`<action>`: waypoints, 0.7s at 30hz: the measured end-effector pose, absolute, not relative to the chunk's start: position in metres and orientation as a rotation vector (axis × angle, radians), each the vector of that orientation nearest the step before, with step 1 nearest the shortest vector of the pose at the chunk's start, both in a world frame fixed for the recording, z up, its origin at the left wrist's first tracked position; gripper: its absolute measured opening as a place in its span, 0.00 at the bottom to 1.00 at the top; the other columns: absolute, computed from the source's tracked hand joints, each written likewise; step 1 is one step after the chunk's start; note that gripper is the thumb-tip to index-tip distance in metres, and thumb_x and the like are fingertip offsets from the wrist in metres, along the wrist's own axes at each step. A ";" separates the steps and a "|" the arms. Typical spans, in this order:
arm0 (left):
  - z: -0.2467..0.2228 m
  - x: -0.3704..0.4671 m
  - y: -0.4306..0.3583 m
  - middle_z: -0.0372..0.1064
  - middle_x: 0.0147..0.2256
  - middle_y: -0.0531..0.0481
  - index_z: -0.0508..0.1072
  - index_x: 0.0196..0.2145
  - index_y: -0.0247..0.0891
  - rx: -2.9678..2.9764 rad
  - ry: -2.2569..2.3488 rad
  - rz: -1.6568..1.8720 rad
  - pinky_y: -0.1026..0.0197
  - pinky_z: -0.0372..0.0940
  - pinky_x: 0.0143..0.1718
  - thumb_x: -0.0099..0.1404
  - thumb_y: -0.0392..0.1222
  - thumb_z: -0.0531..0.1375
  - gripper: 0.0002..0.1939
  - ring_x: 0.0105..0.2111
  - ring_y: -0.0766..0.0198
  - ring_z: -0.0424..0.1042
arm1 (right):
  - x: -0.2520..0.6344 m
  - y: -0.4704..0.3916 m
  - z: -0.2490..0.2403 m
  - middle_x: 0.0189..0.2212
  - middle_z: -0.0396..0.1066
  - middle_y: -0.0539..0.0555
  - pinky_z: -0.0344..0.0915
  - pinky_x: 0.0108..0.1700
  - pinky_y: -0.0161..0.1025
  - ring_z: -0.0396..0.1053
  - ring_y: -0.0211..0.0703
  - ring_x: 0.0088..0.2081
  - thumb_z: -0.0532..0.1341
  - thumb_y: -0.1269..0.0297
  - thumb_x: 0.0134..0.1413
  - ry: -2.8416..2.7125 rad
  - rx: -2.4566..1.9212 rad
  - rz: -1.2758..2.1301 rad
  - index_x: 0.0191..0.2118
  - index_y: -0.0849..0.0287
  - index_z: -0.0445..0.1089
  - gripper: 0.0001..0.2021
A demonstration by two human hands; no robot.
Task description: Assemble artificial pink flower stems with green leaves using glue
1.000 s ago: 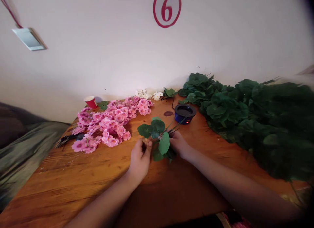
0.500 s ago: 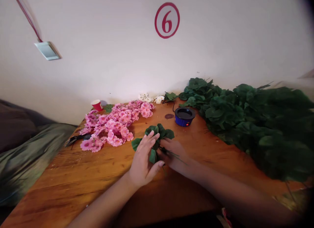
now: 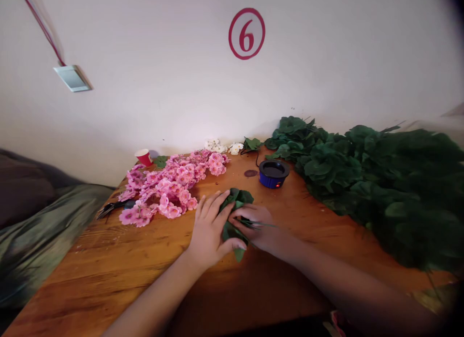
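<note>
red cup [image 3: 145, 159], contents hidden; blue pot [image 3: 268, 182], dark inside; left hand [image 3: 209, 229], fingers spread over leaves [image 3: 241, 197]; right hand [image 3: 264, 234] pinching stems [image 3: 260, 224].

Bunch of dark green leaves [image 3: 242, 197], thin stems [image 3: 264, 225] pointing right, partly hidden between left hand [image 3: 209, 228] and right hand [image 3: 259, 228]

Leaf sprig [image 3: 243, 197]: dark green.
Leaf heap [image 3: 333, 165]: dark green, near black at right.
Blossom heap [image 3: 177, 175]: pink, deeper at the centres.
Small blossoms [image 3: 235, 148]: white.
Pot [image 3: 268, 181]: blue body, black rim (one red light [image 3: 278, 185] glowing).
Cup [image 3: 145, 158]: red, white-rimmed.
Tabletop [image 3: 108, 269]: orange-brown, streaked with darker grain.
Wall [image 3: 163, 61]: off-white, ringed numeral [image 3: 243, 39] in red.
</note>
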State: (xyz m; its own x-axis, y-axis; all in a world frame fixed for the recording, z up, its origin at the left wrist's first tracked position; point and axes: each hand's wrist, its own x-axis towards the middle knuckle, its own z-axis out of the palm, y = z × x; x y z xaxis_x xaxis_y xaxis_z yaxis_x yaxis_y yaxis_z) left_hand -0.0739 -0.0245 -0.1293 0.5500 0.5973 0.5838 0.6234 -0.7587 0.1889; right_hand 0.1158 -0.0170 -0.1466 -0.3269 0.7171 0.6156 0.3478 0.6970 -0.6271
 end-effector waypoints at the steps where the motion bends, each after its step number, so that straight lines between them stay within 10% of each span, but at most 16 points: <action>1: -0.130 -0.073 -0.025 0.54 0.65 0.35 0.63 0.62 0.38 -2.673 -1.107 -0.970 0.34 0.38 0.66 0.59 0.67 0.59 0.41 0.66 0.39 0.51 | 0.115 -0.018 -0.147 0.31 0.75 0.53 0.65 0.34 0.38 0.72 0.42 0.32 0.60 0.63 0.61 -1.931 -0.796 0.470 0.35 0.56 0.74 0.07; 16: -0.129 -0.060 -0.036 0.50 0.67 0.32 0.59 0.63 0.37 -2.657 -1.263 -1.044 0.28 0.34 0.64 0.52 0.62 0.66 0.47 0.66 0.34 0.49 | 0.114 -0.023 -0.154 0.38 0.74 0.54 0.68 0.35 0.43 0.72 0.48 0.36 0.57 0.58 0.62 -2.058 -0.828 0.419 0.41 0.47 0.72 0.07; 21: -0.128 -0.064 -0.035 0.49 0.67 0.37 0.59 0.62 0.41 -2.676 -1.305 -1.096 0.32 0.38 0.66 0.65 0.48 0.60 0.30 0.67 0.44 0.50 | 0.115 -0.021 -0.158 0.39 0.75 0.53 0.70 0.37 0.41 0.73 0.46 0.37 0.59 0.68 0.58 -2.030 -0.818 0.361 0.44 0.48 0.72 0.10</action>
